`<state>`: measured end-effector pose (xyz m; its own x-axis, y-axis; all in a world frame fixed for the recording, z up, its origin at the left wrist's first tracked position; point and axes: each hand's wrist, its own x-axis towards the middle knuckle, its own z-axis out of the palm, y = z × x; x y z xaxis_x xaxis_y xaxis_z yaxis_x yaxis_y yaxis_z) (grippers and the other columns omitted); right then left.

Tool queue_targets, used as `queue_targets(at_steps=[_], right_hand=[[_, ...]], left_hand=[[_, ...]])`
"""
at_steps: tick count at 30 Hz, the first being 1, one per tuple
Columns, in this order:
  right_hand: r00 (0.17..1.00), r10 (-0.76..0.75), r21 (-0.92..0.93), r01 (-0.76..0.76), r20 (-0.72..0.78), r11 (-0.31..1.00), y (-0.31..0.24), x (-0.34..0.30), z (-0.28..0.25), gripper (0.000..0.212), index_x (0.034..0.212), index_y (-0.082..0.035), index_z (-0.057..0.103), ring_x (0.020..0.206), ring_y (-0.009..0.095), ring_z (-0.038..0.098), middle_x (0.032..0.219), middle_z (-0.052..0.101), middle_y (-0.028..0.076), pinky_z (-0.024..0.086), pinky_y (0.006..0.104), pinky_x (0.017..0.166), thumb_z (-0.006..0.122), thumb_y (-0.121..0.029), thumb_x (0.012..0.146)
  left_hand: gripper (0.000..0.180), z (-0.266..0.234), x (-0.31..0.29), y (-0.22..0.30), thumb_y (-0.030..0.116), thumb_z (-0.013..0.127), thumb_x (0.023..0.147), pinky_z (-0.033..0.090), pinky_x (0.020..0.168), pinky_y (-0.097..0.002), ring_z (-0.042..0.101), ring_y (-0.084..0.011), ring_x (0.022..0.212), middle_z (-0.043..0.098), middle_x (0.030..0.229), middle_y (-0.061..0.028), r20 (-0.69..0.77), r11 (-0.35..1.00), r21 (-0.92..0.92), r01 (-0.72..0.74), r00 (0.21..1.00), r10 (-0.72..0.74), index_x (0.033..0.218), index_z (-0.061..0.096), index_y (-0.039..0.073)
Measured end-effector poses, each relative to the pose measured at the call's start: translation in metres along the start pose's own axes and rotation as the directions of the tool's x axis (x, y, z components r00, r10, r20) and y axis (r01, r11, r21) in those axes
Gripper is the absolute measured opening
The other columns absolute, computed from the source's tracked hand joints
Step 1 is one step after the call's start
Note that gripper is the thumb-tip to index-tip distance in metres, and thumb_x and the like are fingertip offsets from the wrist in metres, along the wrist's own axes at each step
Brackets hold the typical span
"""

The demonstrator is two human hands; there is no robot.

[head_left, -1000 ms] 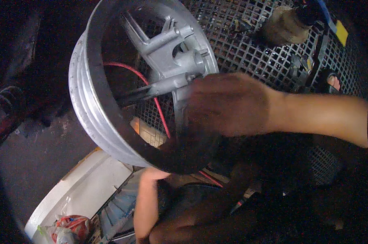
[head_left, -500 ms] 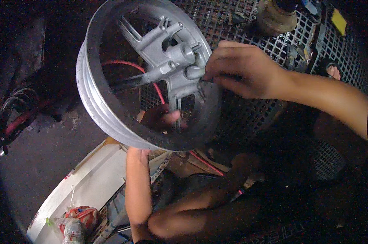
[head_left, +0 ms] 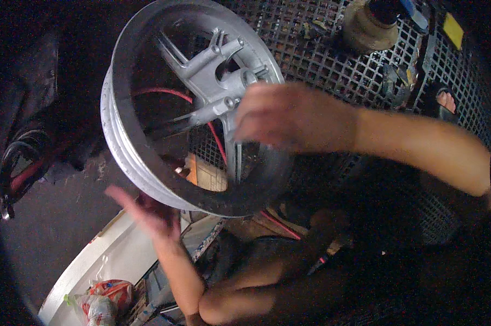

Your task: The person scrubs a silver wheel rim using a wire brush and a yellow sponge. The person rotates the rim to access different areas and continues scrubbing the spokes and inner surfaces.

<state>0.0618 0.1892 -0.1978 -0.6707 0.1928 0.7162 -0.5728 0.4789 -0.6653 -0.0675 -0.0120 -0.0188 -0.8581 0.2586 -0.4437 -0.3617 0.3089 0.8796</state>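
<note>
A silver-grey spoked motorcycle wheel rim [head_left: 115, 122] without a tyre stands tilted before me, its hub and spokes facing right. Beneath its lower left edge is my left hand [head_left: 157, 214], palm up, thumb stretched out to the left; it is open, and the rim hides some fingers. My right hand [head_left: 297, 117] is in front of the spokes beside the hub [head_left: 239, 82], blurred by motion. Its fingers are curled together against the wheel, and what they hold, if anything, cannot be made out.
Dark plastic grating [head_left: 316, 65] covers the ground, with a dirty tan container [head_left: 370, 27] and a yellow piece [head_left: 453, 31] at the far right. A red hose [head_left: 215, 142] runs behind the wheel. Bagged items [head_left: 107, 299] lie on a white panel [head_left: 88, 263] at lower left. A sandalled foot [head_left: 446, 102] shows at right.
My right hand has moved left and slightly down from the rim's right side to the spokes by the hub. My left hand has come out from inside the rim to its lower left, thumb spread.
</note>
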Motion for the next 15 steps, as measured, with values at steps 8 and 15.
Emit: queue_targets(at_steps=[8,15], right_hand=[[0.963,-0.017,-0.206,0.075,0.268,0.976,-0.023,0.0,0.025,0.015,0.09,-0.008,0.056,0.099,0.022,0.056,0.094,0.055,0.006,0.05,0.0318,0.086,0.058,-0.015,0.077],[0.954,-0.106,-0.162,0.155,0.279,0.974,-0.027,0.005,0.029,0.023,0.098,-0.006,0.055,0.105,0.024,0.056,0.105,0.056,0.007,0.051,0.0346,0.089,0.055,-0.018,0.078]], left_hand=[[0.029,0.008,0.015,-0.022,0.015,0.055,0.099,0.051,0.081,-0.0289,0.062,-0.0143,0.091,0.064,0.108,-0.0102,0.006,0.806,0.382,-0.451,0.874,0.486,0.122,0.053,-0.004],[0.033,0.006,0.021,-0.023,0.025,0.061,0.091,0.055,0.056,-0.0324,0.064,-0.0202,0.065,0.064,0.088,-0.0109,-0.097,0.86,0.321,-0.396,0.89,0.446,0.113,0.051,0.001]])
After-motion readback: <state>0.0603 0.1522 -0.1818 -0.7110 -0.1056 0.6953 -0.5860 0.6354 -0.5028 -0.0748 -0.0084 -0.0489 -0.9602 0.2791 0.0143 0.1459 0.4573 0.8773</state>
